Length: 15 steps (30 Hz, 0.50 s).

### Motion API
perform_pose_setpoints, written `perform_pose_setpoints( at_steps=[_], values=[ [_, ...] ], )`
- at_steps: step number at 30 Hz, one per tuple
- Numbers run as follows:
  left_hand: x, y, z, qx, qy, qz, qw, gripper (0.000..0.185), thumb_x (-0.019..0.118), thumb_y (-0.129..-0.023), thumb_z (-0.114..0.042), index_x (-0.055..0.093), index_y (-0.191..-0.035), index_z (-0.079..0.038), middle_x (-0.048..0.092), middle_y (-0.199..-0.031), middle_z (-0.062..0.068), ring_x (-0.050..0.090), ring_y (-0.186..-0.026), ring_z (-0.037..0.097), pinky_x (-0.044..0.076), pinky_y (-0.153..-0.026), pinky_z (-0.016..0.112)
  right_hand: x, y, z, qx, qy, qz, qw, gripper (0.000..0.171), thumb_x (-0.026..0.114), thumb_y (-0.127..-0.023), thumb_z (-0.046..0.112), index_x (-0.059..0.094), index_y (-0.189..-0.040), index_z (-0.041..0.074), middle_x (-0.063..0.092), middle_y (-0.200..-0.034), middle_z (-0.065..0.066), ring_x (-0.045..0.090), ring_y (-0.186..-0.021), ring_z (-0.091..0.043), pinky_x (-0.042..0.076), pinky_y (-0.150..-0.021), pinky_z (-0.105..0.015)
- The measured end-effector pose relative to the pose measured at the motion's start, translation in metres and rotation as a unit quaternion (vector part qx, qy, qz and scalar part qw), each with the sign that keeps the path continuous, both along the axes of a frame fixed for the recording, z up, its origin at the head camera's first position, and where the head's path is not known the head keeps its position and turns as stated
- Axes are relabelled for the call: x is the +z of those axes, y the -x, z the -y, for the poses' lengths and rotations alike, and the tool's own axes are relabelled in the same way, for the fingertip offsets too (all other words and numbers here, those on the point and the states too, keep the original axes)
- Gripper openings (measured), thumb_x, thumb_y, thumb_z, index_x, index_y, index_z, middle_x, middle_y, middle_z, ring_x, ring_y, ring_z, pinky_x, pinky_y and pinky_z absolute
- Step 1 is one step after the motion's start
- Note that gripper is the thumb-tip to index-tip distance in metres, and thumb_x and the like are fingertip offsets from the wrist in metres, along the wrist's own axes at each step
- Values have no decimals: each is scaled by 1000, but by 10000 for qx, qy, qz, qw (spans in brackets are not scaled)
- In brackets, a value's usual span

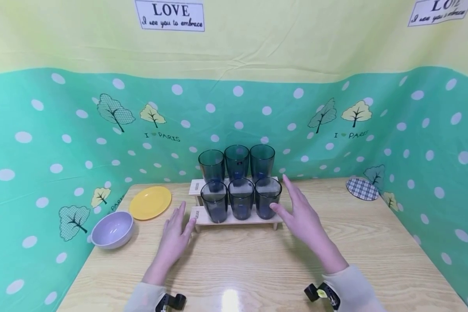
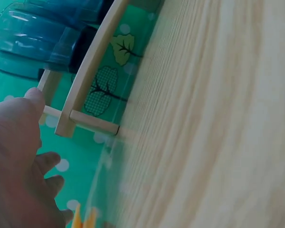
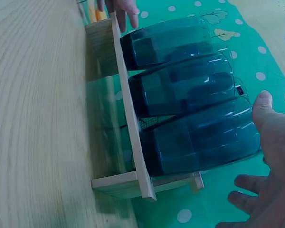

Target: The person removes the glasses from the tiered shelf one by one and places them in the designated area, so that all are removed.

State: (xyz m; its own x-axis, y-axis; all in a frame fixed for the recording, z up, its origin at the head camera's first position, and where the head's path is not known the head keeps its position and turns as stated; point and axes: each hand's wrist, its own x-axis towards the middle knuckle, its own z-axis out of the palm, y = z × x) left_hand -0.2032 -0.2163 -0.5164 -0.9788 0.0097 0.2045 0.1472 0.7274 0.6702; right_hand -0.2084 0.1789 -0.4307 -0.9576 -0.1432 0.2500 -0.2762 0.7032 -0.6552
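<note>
A two-tier pale wooden rack stands before me, with three dark tinted glasses on each tier, all upright. My left hand is beside the rack's left end, fingers extended and thumb pointing at the lower shelf's corner; it holds nothing. On the other side my right hand is spread around the right end. Its thumb overlaps the front right glass in the head view. In the right wrist view, the thumb is right at the rim of the nearest glass. Behind the front row is the back middle glass.
To the left lie a yellow plate and a lavender bowl. A checked oval piece lies at the back right. Green dotted cloth hangs around the wooden table at the back and sides.
</note>
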Motion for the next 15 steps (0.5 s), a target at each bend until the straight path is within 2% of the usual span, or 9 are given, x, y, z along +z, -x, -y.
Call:
perform_pose_setpoints(
  at_steps=[3,7,11,15],
  values=[
    [-3,2,0,-6,-388,110,9992,75,50,-119,-42,18,-177,-7,23,-178,29,20,-164,51,10,-133,69,2,2,2,7,149,17,9999,93,64,-109,58,4,-178,40,23,-182,-16,28,-162,-50,30,-121,-80],
    [-6,3,-1,-60,-887,252,9957,76,48,-119,-45,15,-178,-11,19,-181,22,19,-165,47,13,-134,64,4,6,4,53,336,-14,9994,94,68,-108,56,5,-177,44,27,-181,-12,32,-161,-48,31,-121,-79],
    [-9,2,-2,-118,-1187,387,9921,76,46,-119,-48,13,-179,-14,17,-183,14,16,-167,40,12,-135,61,4,9,6,101,389,28,9992,96,70,-106,57,9,-178,40,27,-180,-15,36,-158,-50,33,-121,-78],
    [-12,1,-5,-195,-1365,372,9897,75,47,-119,-45,15,-178,-11,19,-183,12,16,-168,39,11,-135,60,1,10,8,115,391,143,9991,97,71,-105,58,14,-179,34,26,-180,-18,38,-156,-51,35,-121,-77]
  ],
)
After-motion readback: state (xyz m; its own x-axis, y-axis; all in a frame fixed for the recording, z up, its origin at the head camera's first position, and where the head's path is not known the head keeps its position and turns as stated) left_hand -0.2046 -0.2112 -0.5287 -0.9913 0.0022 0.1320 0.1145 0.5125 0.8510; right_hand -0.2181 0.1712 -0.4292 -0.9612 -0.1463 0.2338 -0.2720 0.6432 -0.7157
